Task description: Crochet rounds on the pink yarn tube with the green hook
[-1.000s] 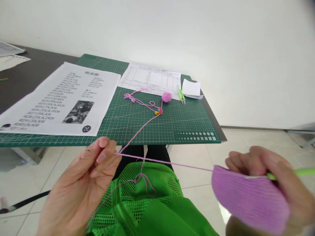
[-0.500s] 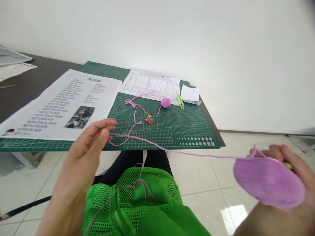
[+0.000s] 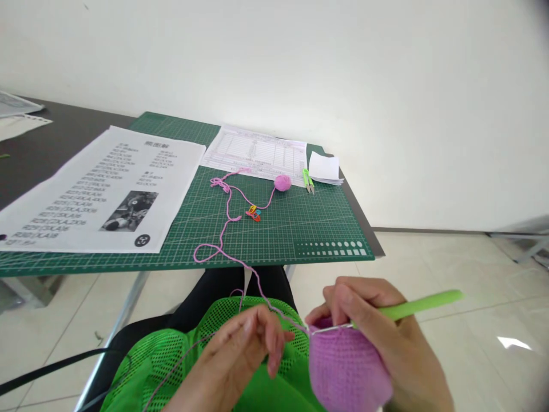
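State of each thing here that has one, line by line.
Left hand: loosely curled
Right hand: gripping
Hook: held, tip at fabric's edge
Fabric: held
Yarn: slack, looped on mat
Yarn ball: wound
Snips: blades apart
Clips: bunched together
Printed sheet: flat, print up

Bright green garment (image 3: pixel 289 372) with perforated mesh panels (image 3: pixel 165 346); black trousers (image 3: pixel 193 312); forearms (image 3: pixel 206 383) bare
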